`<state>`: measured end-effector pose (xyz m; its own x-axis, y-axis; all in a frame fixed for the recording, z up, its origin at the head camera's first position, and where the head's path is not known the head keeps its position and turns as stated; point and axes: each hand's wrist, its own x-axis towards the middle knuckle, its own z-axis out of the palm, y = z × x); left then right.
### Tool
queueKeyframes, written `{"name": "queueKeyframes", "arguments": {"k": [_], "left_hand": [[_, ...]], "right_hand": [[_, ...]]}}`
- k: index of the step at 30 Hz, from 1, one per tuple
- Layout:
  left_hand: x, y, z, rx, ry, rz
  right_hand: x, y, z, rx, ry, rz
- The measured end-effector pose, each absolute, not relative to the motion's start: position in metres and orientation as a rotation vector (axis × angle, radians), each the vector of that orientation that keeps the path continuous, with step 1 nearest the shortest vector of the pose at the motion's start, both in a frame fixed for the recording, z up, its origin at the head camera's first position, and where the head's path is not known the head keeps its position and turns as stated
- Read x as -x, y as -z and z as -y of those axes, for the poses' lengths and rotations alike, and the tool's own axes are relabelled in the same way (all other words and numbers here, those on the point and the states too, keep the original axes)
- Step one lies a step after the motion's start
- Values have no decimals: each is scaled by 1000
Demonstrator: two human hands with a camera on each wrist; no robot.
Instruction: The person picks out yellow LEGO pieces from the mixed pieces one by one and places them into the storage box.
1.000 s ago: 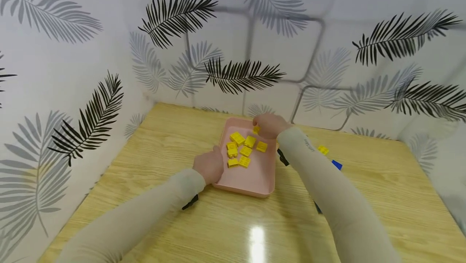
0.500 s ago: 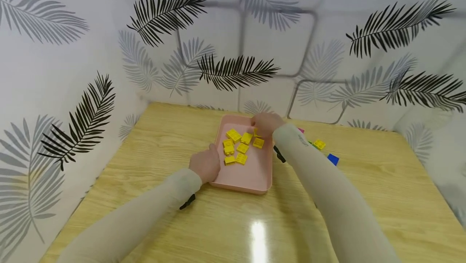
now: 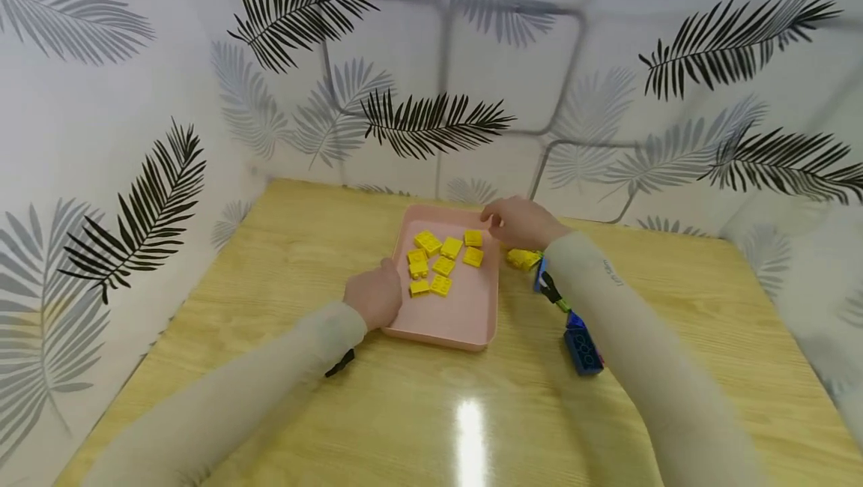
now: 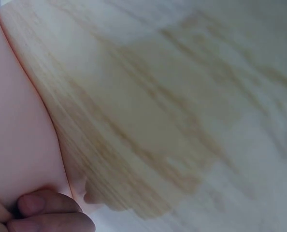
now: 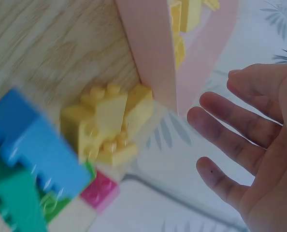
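A pink tray lies on the table with several yellow toy bricks spread over its far half. My left hand grips the tray's left wall, and its curled fingers show at the rim in the left wrist view. Over the tray's far right corner is my right hand, its fingers spread loosely with nothing between them. Just outside the right wall, a cluster of yellow bricks fills the middle of the right wrist view, below and beside that hand.
Right of the tray, partly behind the right sleeve, lie a dark blue brick and other coloured bricks. The right wrist view shows a blue brick, a teal brick and a pink brick. A leaf-patterned wall backs the table.
My right hand has let go of a yellow brick, now lying at the tray's far right, and has moved right to the rim. The left hand keeps its grip on the tray.
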<state>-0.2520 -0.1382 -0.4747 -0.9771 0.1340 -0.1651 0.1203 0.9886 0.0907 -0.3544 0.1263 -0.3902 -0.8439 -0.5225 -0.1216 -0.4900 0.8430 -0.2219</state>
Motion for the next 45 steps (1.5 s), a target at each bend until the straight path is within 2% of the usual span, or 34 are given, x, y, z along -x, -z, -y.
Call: {"name": "queueKeyframes", "arguments": {"k": [10, 20, 34, 45], "left_hand": [[255, 469, 144, -177, -70, -2926], [252, 467, 153, -127, -142, -2906], [248, 470, 148, -116, -172, -2891], [253, 470, 134, -131, -164, -2881]], "right_hand": [[348, 385, -190, 796, 403, -2846], [341, 386, -233, 732, 422, -2850], [345, 427, -268, 526, 188, -2749], [340, 445, -286, 520, 191, -2827]]}}
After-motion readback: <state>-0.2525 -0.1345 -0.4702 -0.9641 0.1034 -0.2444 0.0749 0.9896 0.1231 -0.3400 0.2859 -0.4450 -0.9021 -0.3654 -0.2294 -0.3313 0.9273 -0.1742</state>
